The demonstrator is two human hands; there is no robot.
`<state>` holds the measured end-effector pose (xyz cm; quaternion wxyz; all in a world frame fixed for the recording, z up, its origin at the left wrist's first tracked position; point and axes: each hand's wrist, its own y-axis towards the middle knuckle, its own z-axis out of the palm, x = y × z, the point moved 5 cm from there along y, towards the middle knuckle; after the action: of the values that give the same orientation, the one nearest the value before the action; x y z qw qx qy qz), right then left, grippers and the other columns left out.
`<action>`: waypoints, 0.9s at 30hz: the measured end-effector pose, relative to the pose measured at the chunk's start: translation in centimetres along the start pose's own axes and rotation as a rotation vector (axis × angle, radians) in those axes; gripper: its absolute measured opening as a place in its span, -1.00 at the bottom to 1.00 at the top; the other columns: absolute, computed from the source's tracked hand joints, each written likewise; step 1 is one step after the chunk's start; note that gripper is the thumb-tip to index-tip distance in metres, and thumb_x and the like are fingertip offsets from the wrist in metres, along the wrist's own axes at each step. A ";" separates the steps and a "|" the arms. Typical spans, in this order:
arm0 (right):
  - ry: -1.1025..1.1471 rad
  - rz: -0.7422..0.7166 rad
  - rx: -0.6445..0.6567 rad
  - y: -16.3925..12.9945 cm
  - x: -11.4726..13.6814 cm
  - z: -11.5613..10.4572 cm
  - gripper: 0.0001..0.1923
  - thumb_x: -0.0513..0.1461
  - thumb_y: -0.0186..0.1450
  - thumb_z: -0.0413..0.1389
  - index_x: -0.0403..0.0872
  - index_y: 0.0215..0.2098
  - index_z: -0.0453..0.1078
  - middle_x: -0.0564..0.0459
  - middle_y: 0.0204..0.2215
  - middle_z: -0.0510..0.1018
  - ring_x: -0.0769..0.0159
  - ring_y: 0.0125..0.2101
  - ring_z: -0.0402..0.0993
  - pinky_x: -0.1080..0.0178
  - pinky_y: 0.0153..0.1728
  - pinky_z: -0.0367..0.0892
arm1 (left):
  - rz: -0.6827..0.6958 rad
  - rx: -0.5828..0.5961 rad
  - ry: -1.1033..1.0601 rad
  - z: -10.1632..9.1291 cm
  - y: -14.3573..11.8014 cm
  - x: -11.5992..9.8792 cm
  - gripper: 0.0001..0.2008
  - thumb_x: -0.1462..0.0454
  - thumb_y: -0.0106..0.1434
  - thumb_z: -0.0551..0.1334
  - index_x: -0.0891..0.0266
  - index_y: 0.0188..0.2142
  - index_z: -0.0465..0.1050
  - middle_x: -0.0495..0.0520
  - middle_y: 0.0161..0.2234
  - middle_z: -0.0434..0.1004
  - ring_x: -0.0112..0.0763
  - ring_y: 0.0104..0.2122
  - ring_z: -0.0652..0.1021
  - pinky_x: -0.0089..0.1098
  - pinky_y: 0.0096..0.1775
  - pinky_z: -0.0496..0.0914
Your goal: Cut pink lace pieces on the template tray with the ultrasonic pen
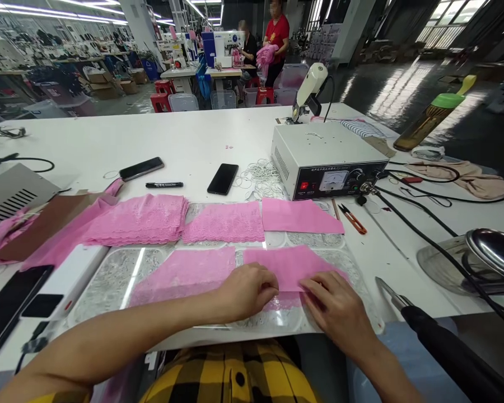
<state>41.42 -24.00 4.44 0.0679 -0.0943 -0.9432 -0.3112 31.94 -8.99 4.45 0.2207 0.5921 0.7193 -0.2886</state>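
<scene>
Both hands' fingers pressed flat, ungrasping, on pink fabric piece beneath them

Bright, even light from ceiling strip lamps floods the white table; window daylight glares off the floor beyond the fingertips. Shadows stay soft. Wide-angle distortion bends the edges, and the far background is soft and blurred.
</scene>
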 end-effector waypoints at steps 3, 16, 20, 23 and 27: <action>-0.087 0.034 -0.007 -0.5 -0.9 0.3 -0.82 -0.36 0.34 0.03 -0.07 -0.23 0.47 0.04 -0.45 0.45 0.32 -0.39 0.38 0.26 -0.31 0.34 | -0.017 -0.007 -0.061 -0.2 -0.2 0.3 -0.85 0.42 0.23 0.21 0.28 -0.36 0.57 0.06 -0.37 0.60 -0.36 -0.33 0.52 -0.42 -0.25 0.35; 0.198 -0.166 -0.044 8.6 4.4 2.5 -0.75 -0.37 0.33 0.04 0.00 -0.14 0.50 0.04 -0.29 0.64 0.29 -0.27 0.57 0.19 -0.20 0.49 | -0.288 -0.053 -0.876 -2.6 -2.0 4.8 -0.62 0.12 0.41 0.02 0.36 -0.21 0.48 0.18 -0.26 0.61 -0.37 -0.26 0.62 -0.36 -0.17 0.50; 0.377 -0.387 0.032 11.6 9.9 4.6 -0.78 -0.39 0.33 0.04 -0.06 -0.21 0.50 0.01 -0.31 0.64 0.29 -0.26 0.57 0.19 -0.22 0.52 | -0.440 -0.180 -1.103 -5.0 -5.7 8.5 -0.38 -0.18 0.36 -0.07 0.34 -0.21 0.42 0.20 -0.29 0.57 -0.35 -0.35 0.62 -0.30 -0.27 0.54; 0.568 -0.485 0.136 12.6 13.0 5.9 -0.78 -0.38 0.34 0.06 -0.06 -0.15 0.49 0.02 -0.28 0.65 0.31 -0.22 0.57 0.21 -0.19 0.54 | -0.513 -0.228 -1.194 -5.7 -8.6 10.4 -0.33 -0.26 0.26 0.02 0.34 -0.29 0.42 0.19 -0.36 0.55 -0.32 -0.39 0.60 -0.27 -0.31 0.54; 0.692 -0.302 0.300 12.9 11.7 7.2 -0.74 -0.33 0.37 0.05 -0.01 -0.02 0.47 0.00 -0.16 0.64 0.33 -0.18 0.59 0.22 -0.18 0.56 | -0.537 -0.284 -1.164 -5.6 -10.8 11.9 -0.55 -0.04 0.12 0.34 0.33 -0.26 0.45 0.12 -0.35 0.56 -0.32 -0.36 0.59 -0.28 -0.29 0.52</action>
<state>32.34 -7.91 8.34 0.3479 0.1664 -0.9029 -0.1899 19.16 1.97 2.41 0.5699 0.1043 0.6364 -0.5093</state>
